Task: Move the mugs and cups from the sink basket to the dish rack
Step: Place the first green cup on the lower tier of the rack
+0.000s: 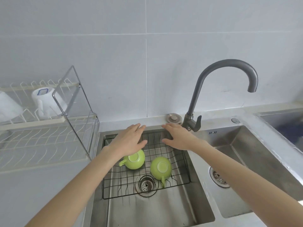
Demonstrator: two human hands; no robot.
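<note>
Both my hands hover flat over the far half of the wire sink basket [178, 163], palms down, fingers spread and holding nothing. My left hand [129, 141] is just above the left green mug [134, 159], its heel covering part of that mug's upturned base. My right hand [178, 138] is near the faucet [211, 89], well apart from the right green mug [160, 167], which sits nearer to me than that hand.

Both mugs stand upside down in the basket, bases up, inside the left sink [164, 208]. The left mug's handle points left; the right mug's handle points toward me, beside the drain [146, 184].

The dish rack [41, 145] stands on the counter [32, 194] to the left, with a white mug [44, 102] on its upper tier.
</note>
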